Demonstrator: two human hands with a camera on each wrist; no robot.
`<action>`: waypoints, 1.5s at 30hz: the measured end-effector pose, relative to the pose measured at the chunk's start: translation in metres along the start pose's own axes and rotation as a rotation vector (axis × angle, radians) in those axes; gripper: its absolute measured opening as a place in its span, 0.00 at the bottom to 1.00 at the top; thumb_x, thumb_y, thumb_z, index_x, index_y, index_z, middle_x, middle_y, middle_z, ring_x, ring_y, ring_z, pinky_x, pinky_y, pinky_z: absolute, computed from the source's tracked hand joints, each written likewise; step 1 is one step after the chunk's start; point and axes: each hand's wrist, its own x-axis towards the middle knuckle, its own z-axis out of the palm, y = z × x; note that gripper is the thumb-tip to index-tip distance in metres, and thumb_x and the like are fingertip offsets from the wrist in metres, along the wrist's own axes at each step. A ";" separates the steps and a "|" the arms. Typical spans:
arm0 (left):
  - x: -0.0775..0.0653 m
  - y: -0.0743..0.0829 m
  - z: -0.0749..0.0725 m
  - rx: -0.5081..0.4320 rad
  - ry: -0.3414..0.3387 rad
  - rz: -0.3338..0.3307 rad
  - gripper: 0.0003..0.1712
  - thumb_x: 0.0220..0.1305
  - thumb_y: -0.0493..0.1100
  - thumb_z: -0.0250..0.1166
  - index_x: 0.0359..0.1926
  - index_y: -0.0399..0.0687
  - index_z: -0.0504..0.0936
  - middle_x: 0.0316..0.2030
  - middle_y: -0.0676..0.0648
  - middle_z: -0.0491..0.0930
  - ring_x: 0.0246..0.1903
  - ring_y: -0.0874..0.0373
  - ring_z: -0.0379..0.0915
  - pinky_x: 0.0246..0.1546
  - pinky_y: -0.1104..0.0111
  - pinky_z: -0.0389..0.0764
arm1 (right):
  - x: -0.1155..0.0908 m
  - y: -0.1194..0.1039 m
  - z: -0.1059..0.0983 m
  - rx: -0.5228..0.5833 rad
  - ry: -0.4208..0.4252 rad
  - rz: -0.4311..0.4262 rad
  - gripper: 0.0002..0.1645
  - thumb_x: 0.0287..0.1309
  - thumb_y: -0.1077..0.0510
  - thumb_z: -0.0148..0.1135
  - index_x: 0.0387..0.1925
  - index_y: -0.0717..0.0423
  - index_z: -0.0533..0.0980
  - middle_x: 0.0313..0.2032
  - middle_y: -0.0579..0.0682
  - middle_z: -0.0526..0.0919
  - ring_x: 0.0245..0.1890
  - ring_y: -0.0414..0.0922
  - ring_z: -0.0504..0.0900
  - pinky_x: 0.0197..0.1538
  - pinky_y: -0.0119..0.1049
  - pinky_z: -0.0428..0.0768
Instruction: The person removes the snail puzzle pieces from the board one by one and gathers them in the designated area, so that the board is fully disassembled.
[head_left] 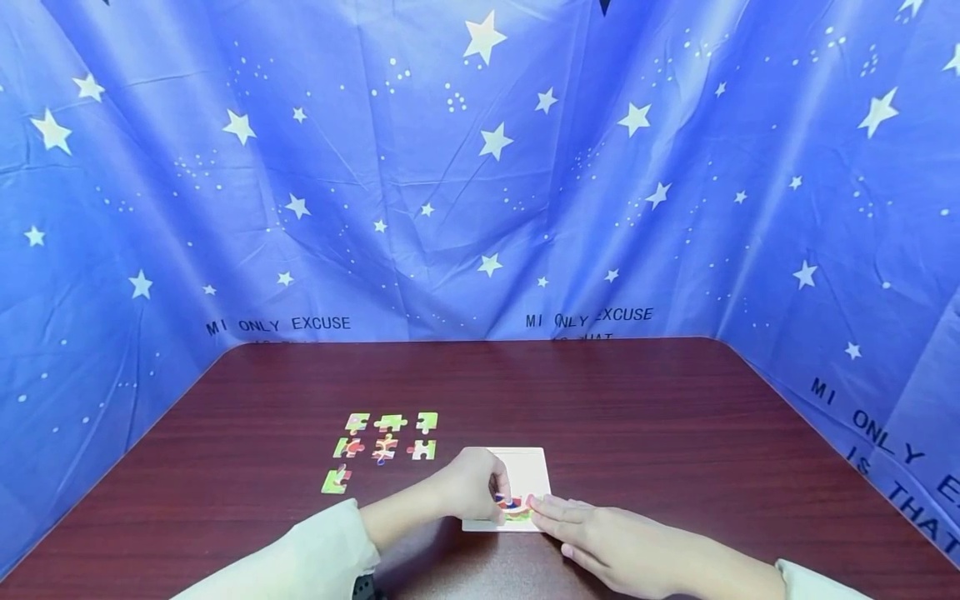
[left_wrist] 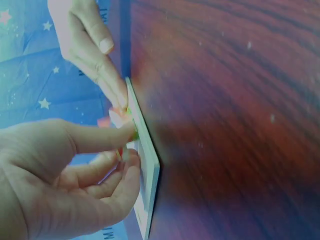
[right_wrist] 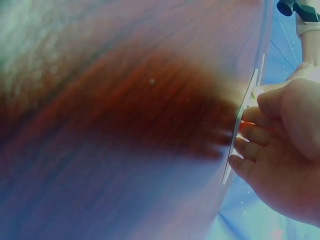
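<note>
A pale square puzzle tray (head_left: 525,471) lies flat near the table's front edge. Over its left half, my left hand (head_left: 467,485) pinches a colourful jigsaw piece (head_left: 510,502) with thumb and bent fingers, low against the tray. Much of that piece is hidden by the fingers. From the right, my right hand (head_left: 611,542) reaches in with nearly straight fingers, its fingertips touching coloured pieces by the tray's near right part. Green and red show between the two hands. In the left wrist view the tray's edge (left_wrist: 150,155) is seen side-on beside the left fingers.
Several loose jigsaw pieces (head_left: 386,448) lie in rough rows on the dark wood table (head_left: 637,417), left of the tray. A blue curtain with stars (head_left: 420,167) hangs around the table's back and sides. A dark band (head_left: 363,587) shows at the left wrist.
</note>
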 end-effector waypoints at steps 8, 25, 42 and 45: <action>0.000 -0.004 -0.005 -0.093 -0.002 -0.026 0.08 0.38 0.28 0.74 0.22 0.39 0.83 0.18 0.46 0.81 0.19 0.68 0.67 0.20 0.79 0.68 | 0.001 0.000 -0.001 -0.006 -0.004 0.001 0.25 0.74 0.55 0.41 0.68 0.55 0.64 0.68 0.54 0.69 0.66 0.50 0.71 0.60 0.41 0.78; -0.017 -0.040 -0.028 -0.436 0.060 -0.288 0.08 0.49 0.35 0.73 0.29 0.35 0.83 0.24 0.40 0.87 0.22 0.59 0.83 0.26 0.70 0.83 | 0.001 -0.001 -0.002 -0.003 -0.018 0.024 0.26 0.74 0.54 0.41 0.68 0.55 0.64 0.68 0.53 0.68 0.67 0.49 0.71 0.61 0.41 0.78; -0.052 -0.076 -0.052 -0.548 0.079 -0.401 0.10 0.54 0.36 0.69 0.36 0.32 0.84 0.25 0.51 0.85 0.27 0.63 0.80 0.36 0.69 0.84 | 0.000 -0.001 -0.001 0.000 -0.016 0.023 0.26 0.74 0.54 0.40 0.69 0.55 0.63 0.69 0.53 0.67 0.67 0.49 0.70 0.61 0.41 0.77; -0.059 -0.081 -0.055 -0.549 0.065 -0.414 0.10 0.54 0.34 0.68 0.36 0.31 0.84 0.26 0.51 0.85 0.27 0.63 0.80 0.35 0.70 0.84 | -0.001 -0.001 -0.001 0.005 -0.015 0.023 0.26 0.74 0.54 0.40 0.69 0.55 0.63 0.70 0.53 0.66 0.67 0.49 0.70 0.61 0.41 0.77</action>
